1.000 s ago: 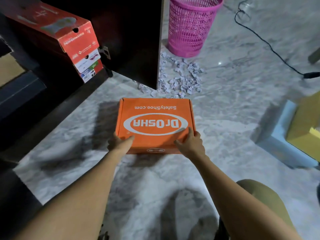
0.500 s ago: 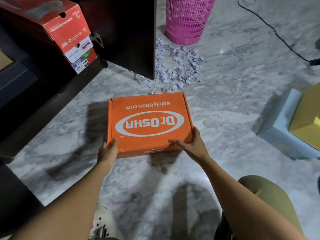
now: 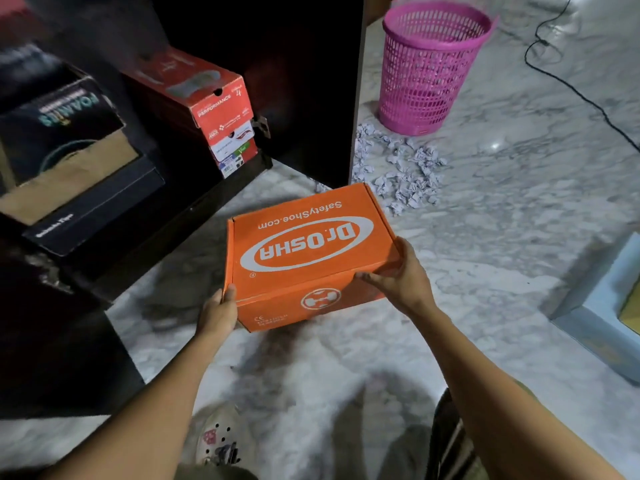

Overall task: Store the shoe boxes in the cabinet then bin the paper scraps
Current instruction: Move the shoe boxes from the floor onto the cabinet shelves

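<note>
Cabinet [image 3: 304,81] stands open at left, dark inside. Its bottom shelf already carries a black box [image 3: 69,150] and a red shoe box [image 3: 207,98], w/ a gap right of the red one, against the side panel. Orange shoe box [image 3: 304,251] is in front of that opening, over the marble floor [image 3: 519,237], tilted, prob. lifted clear. Pink bin [image 3: 429,64] sits past the side panel, w/ paper scraps [image 3: 405,174] heaped on the floor just in front of it.

Left hand [image 3: 218,313] grips the orange box's near-left corner, thumb on the lid edge. Right hand [image 3: 398,278] clasps the near-right edge, fingers spread along the front face. Both holds are at the near end only.

Risks:
- Far end could sag or twist out, b/c nothing supports it there.
- Lid could pop if thumbs press unevenly.
- Going in, the box could catch the side panel or knock the red shoe box askew, esp. if the gap is tighter than it looks.
- A swing too far right would scatter scraps wider.
- Thin cable [image 3: 571,84] beyond the bin is a snag hazard for the binning step.
</note>
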Tool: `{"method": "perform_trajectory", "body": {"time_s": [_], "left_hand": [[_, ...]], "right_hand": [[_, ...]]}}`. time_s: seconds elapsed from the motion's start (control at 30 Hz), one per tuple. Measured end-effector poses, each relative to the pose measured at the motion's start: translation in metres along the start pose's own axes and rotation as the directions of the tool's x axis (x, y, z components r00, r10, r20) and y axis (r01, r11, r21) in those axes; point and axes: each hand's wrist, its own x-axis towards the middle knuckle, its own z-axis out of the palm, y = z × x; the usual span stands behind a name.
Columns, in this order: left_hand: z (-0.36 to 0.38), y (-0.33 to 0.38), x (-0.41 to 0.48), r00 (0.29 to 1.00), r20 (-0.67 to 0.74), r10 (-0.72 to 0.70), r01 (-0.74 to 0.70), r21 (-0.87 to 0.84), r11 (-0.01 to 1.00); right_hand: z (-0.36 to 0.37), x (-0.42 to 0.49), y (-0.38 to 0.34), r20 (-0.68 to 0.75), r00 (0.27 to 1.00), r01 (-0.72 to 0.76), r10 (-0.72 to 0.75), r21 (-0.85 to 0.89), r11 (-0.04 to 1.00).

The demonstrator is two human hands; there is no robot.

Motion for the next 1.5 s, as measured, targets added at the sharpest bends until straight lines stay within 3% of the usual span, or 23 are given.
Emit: {"method": "perform_trajectory", "body": {"time_s": [0.2,0.5,0.7,0.87,1.03,1.17,1.37,1.5], "left_hand": [[-0.073,0.058,-0.031,0.975,-0.187,0.118,-0.132,-0.064,0.989],[-0.207,0.149,-0.088,0.844,-0.499,0.196,-0.269,-0.079,0.960],[-0.304,0.208,-0.128,0.668,-0.697,0.262,-0.383,-0.019,0.924],[-0.375,0.256,-0.136,0.511,-0.837,0.196,-0.431,-0.053,0.901],[-0.426,0.299,-0.135,0.418,-0.906,0.064,-0.425,-0.132,0.896],[-0.467,0.321,-0.121,0.401,-0.914,-0.060,-0.424,-0.243,0.872],[-0.510,0.338,-0.084,0.284,-0.954,-0.099,-0.403,-0.213,0.890],[-0.519,0.342,-0.048,0.130,-0.991,0.028,-0.397,-0.026,0.918]], "right_hand": [[-0.023,0.016,-0.090,0.006,0.983,0.184,-0.185,0.070,0.980],[-0.042,0.029,-0.236,-0.015,0.898,0.430,-0.441,0.252,0.867],[-0.043,0.039,-0.341,-0.056,0.803,0.578,-0.593,0.311,0.754],[-0.042,0.056,-0.438,-0.102,0.708,0.683,-0.699,0.349,0.641],[-0.032,0.085,-0.530,-0.100,0.639,0.735,-0.762,0.371,0.568],[-0.007,0.111,-0.586,-0.068,0.583,0.770,-0.809,0.361,0.525],[0.049,0.150,-0.646,-0.034,0.587,0.763,-0.809,0.358,0.538],[0.087,0.170,-0.674,-0.069,0.609,0.751,-0.790,0.371,0.547]]}}
